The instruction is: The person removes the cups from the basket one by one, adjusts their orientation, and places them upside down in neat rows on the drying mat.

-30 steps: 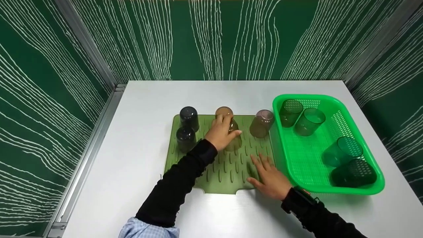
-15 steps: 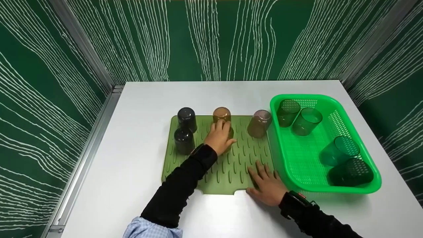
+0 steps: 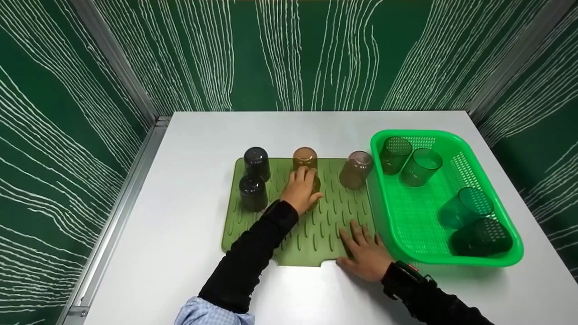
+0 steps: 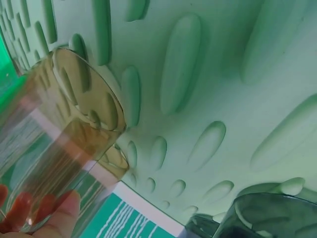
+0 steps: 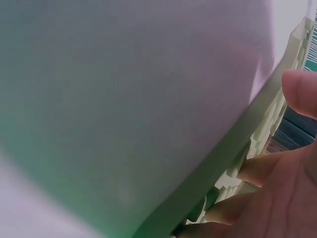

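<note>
My left hand (image 3: pixel 299 189) grips an upside-down amber drinking glass (image 4: pixel 84 114) over the middle of the green ribbed mat (image 3: pixel 298 246). In the left wrist view, fingertips (image 4: pixel 64 218) curl around the glass's base end, and its rim meets the mat's surface. Much of that glass is hidden by the hand in the head view. Just behind it stands another amber glass (image 3: pixel 305 155), bottom up. My right hand (image 3: pixel 368 257) rests with spread fingers on the mat's near right corner, holding nothing.
Two dark grey glasses, a rear one (image 3: pixel 256 160) and a front one (image 3: pixel 253 194), stand inverted on the mat's left. A pinkish glass (image 3: pixel 356 171) is inverted at back right. The green basket (image 3: pixel 447 258) alongside holds several glasses, including a teal one (image 3: pixel 467 207).
My left hand has brought the amber glass slightly nearer and down on the mat, behind the fingers. My right hand has moved a little nearer and settled at the mat's corner.
</note>
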Available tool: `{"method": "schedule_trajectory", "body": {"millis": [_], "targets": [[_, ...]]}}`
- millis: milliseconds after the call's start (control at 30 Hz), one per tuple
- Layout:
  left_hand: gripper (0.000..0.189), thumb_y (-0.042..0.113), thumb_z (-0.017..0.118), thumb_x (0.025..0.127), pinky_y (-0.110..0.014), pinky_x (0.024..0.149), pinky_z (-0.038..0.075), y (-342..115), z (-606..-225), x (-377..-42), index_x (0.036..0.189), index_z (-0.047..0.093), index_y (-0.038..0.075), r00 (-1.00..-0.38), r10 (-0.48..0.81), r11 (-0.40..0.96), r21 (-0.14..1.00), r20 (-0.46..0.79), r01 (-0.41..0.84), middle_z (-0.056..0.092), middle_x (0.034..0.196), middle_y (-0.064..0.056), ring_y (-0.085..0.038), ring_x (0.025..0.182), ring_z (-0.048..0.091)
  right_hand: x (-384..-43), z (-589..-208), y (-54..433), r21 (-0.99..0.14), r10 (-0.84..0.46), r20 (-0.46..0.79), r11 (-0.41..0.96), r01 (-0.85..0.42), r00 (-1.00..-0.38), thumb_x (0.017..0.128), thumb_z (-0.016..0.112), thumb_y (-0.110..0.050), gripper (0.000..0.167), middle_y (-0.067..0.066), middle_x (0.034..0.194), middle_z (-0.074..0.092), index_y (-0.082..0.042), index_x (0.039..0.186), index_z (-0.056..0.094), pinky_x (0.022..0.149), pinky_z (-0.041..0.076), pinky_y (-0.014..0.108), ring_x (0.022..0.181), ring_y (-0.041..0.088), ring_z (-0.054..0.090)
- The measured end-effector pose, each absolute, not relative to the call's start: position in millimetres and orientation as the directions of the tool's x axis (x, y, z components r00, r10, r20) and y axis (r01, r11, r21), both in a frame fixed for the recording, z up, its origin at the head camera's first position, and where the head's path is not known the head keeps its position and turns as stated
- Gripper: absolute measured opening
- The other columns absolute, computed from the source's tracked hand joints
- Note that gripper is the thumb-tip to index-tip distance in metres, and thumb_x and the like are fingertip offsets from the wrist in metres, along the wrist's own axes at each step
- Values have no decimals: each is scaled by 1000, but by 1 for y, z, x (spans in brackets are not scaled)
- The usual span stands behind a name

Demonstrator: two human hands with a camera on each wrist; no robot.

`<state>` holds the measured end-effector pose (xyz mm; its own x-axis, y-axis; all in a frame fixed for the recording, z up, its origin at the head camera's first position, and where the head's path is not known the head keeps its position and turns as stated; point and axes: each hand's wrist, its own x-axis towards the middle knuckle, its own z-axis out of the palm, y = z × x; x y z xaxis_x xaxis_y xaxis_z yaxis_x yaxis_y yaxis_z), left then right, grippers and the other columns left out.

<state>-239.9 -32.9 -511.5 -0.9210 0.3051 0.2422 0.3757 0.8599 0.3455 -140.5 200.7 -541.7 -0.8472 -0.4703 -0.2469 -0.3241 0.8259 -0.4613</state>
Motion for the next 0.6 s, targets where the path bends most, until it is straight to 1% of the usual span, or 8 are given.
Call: {"method": "schedule_trajectory", "body": {"millis": [67, 233, 367, 467, 600], "targets": [[65, 30, 77, 104, -45, 115, 52, -32, -513, -240, 155, 49, 0, -923, 303, 858, 355, 238, 373, 51, 152, -25, -43, 139, 53, -141, -542, 201, -467, -471, -245, 823, -323, -847, 106, 70, -41, 81, 38, 174, 20, 2, 167, 37, 122, 17, 86, 158, 66, 19], [67, 33, 77, 104, -46, 115, 52, -32, -512, -239, 155, 49, 0, -925, 298, 853, 370, 236, 369, 51, 151, -25, -44, 138, 54, -141, -542, 201, -468, -475, -245, 821, -326, -845, 106, 70, -40, 80, 39, 174, 20, 3, 166, 38, 122, 18, 86, 158, 67, 19], [69, 33, 77, 104, -47, 117, 50, -31, -510, -238, 157, 48, 0, -930, 295, 838, 408, 217, 361, 50, 153, -24, -44, 141, 52, -141, -541, 201, -468, -469, -247, 824, -320, -848, 107, 70, -39, 79, 39, 174, 20, 3, 166, 38, 122, 17, 86, 158, 67, 19], [69, 29, 78, 104, -50, 118, 50, -32, -510, -237, 157, 46, 0, -935, 290, 814, 461, 206, 354, 46, 155, -25, -46, 143, 50, -141, -540, 200, -471, -463, -242, 824, -314, -853, 107, 70, -38, 77, 39, 174, 21, 2, 166, 39, 122, 18, 86, 157, 67, 20], [70, 28, 80, 103, -54, 119, 48, -32, -509, -237, 158, 46, 2, -942, 273, 806, 487, 198, 336, 40, 160, -26, -47, 149, 45, -141, -536, 199, -469, -456, -226, 825, -314, -861, 107, 71, -36, 75, 39, 173, 23, 2, 165, 41, 121, 21, 86, 156, 67, 23]]}}
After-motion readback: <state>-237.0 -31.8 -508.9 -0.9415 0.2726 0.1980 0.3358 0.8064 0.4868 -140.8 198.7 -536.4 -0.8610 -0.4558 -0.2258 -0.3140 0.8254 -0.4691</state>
